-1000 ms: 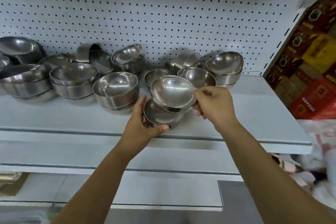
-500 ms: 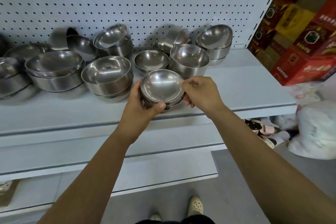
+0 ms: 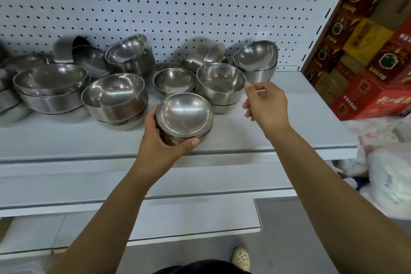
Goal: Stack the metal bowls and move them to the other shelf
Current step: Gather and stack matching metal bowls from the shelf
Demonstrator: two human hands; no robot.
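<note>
The left hand [image 3: 164,140] wraps around a small stack of bowls [image 3: 184,115] at the front edge of the shelf [image 3: 289,131], while the right hand [image 3: 266,104] hangs loosely curled, holding nothing, just beside a taller bowl stack [image 3: 220,82].

Bowl stack [image 3: 184,118] before shelved bowls [image 3: 114,95]

I read the small round steel bowls [image 3: 184,115] as polished metal, glossy and smooth, with bright reflections. The pale grey shelf [image 3: 289,131] under them looks matt, smooth and painted. The red printed cartons [image 3: 373,95] look like slightly glossy cardboard.
</note>
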